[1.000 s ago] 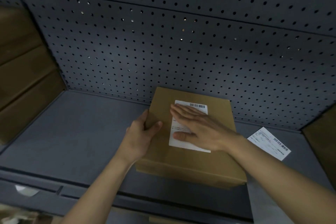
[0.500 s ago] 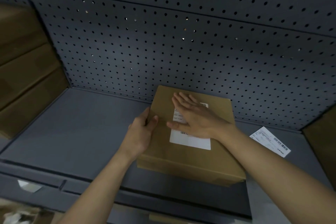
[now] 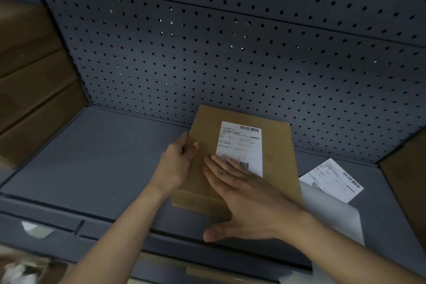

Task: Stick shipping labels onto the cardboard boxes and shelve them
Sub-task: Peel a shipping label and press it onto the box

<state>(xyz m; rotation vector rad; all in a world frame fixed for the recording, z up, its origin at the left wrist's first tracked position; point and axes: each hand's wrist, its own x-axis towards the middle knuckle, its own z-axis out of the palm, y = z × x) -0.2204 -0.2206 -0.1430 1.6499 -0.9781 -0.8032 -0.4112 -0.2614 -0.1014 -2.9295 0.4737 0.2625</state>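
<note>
Now, in the head view, a flat brown cardboard box lies on the dark grey metal shelf, its far edge close against the perforated grey back panel. The left hand grips the box's left edge, thumb on top and fingers curled around the side. The right hand lies open and flat, its fingertips on the lower edge of the white rectangular shipping label, thumb spread out over the shelf front.

To do the smoothing well, I judge the flat palm should press evenly along the label's length while the left hand keeps the box from sliding. The label looks straight, smooth and roughly centred, with barcodes at top and bottom. A second white printed label lies loose on the shelf, just right of the box.
</note>
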